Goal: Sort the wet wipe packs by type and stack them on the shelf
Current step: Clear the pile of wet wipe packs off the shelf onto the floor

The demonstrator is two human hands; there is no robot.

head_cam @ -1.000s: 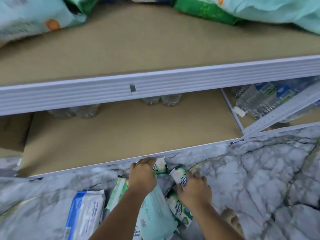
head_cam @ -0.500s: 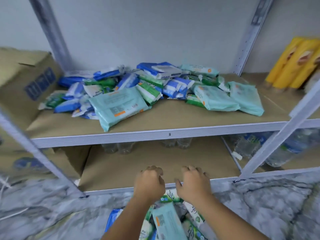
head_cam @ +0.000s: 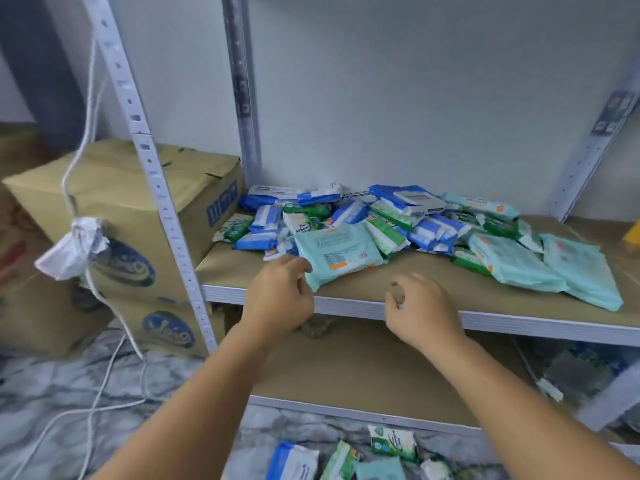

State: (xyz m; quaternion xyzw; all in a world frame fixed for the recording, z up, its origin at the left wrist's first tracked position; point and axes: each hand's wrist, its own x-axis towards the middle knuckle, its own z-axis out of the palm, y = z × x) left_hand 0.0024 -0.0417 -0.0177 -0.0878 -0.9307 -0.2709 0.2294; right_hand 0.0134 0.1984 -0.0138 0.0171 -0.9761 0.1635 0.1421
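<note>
A mixed heap of wet wipe packs (head_cam: 381, 216), blue, green and pale teal, lies on the brown middle shelf (head_cam: 433, 275). A large teal pack (head_cam: 337, 254) sits at the front of the heap. My left hand (head_cam: 280, 296) reaches up with loosely curled fingers, its fingertips at that pack's lower left corner. Beside it, my right hand (head_cam: 422, 310) hovers over the shelf's front edge, fingers loosely curled and holding nothing. More packs lie on the marble floor below, among them a blue one (head_cam: 292, 460) and a green-white one (head_cam: 393, 441).
Stacked cardboard boxes (head_cam: 117, 202) stand left of the metal upright (head_cam: 162, 216). A white cord (head_cam: 86, 133) with a wrapped knot hangs in front of them. Two flat teal packs (head_cam: 581, 271) lie at the shelf's right. Water bottles (head_cam: 581, 372) sit on the lower shelf.
My view has swung up from the floor to the middle shelf. Both hands let go of the small packs on the floor and rose to the shelf's front edge.
</note>
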